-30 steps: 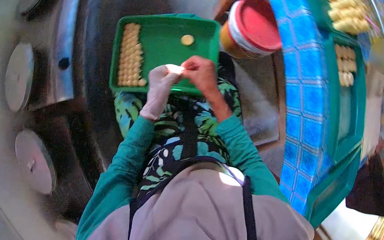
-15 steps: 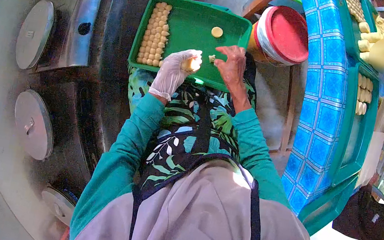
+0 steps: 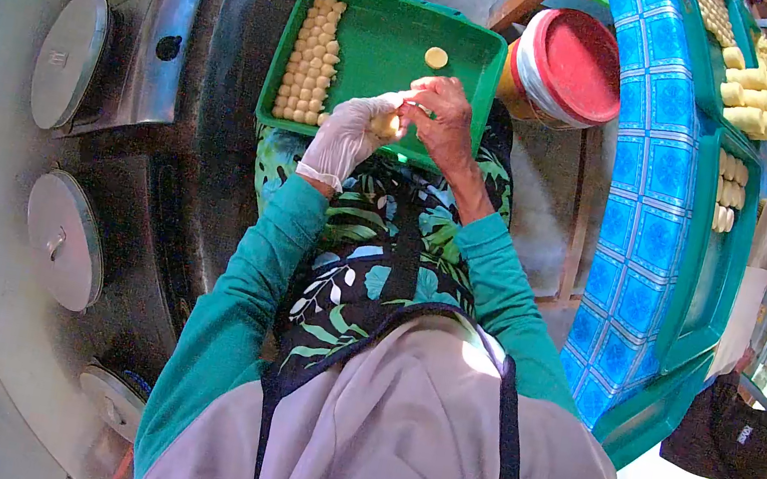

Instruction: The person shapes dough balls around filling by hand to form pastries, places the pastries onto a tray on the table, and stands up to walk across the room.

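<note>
My left hand [image 3: 349,140], in a thin white glove, is closed around a pale piece of dough [image 3: 386,125] above the near edge of a green tray [image 3: 389,22]. Bare fingers of my right hand [image 3: 448,127] are pinched together against that dough; whether they hold a separate bit is hidden. Small round dough balls [image 3: 310,60] stand packed in rows along the tray's left side. Farther right, a single flat dough round [image 3: 436,58] lies on the tray floor. The tray rests by my lap, over a leaf-patterned apron [image 3: 369,268].
To the right stand a red-lidded bucket [image 3: 580,64] and a table with a blue checked cloth [image 3: 643,232]. It bears green trays [image 3: 726,287] with dough rolls [image 3: 757,99]. Round metal lids [image 3: 68,60] sit at the left, beside a dark counter.
My right hand has moved left and closed its fingers against the dough in my left hand. At the far right, the blurred shape over the dough rolls is gone.
</note>
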Tool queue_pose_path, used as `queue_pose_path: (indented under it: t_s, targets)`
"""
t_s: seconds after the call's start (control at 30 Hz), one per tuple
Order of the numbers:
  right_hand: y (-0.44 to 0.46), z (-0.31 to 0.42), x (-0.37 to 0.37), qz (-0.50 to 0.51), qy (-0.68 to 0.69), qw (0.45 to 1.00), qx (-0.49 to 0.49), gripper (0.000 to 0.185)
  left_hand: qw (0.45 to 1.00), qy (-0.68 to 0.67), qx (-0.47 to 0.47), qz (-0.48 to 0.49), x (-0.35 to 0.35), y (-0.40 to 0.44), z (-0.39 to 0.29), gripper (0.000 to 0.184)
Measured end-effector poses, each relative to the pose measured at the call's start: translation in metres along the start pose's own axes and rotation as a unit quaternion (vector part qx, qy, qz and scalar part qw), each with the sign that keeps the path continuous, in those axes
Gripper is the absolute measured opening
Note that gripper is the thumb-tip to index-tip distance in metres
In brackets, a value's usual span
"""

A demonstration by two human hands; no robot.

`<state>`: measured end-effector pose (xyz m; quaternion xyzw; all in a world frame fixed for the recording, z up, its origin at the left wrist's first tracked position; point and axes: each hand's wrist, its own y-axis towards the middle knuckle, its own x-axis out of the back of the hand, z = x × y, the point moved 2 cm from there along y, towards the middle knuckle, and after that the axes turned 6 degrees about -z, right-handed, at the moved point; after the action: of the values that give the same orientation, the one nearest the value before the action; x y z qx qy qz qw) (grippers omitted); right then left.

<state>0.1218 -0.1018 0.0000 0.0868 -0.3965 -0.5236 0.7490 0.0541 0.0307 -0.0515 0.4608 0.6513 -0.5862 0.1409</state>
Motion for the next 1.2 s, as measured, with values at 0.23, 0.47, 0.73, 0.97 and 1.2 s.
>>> queue_pose_path:
  t_s: [0.23, 0.47, 0.73, 0.97, 1.2]
  targets:
    - [0.000, -0.002, 0.015, -0.085, 0.146, 0.960, -0.225, 0.007, 0.998, -0.042, -0.052, 0.023, -0.026, -0.024, -0.008, 0.028]
    - [-0.019, -0.009, 0.014, 0.000, 0.143, 0.939, -0.314, 0.006, 0.988, 0.019, -0.146, 0.043, -0.027, -0.025, 0.001, 0.037]
    - [-0.019, 0.014, 0.022, -0.020, 0.270, 0.859, -0.433, 0.005, 0.985, 0.043, -0.166, 0.009, -0.022, -0.026, 0.002, 0.036]
    - [-0.028, 0.010, 0.016, -0.006, 0.272, 0.847, -0.457, 0.011, 0.985, 0.017, -0.173, 0.019, -0.018, -0.023, 0.009, 0.037]
    - [-0.028, 0.012, 0.017, -0.033, 0.270, 0.843, -0.463, 0.010, 0.980, -0.102, -0.168, -0.022, -0.019, -0.017, 0.015, 0.034]
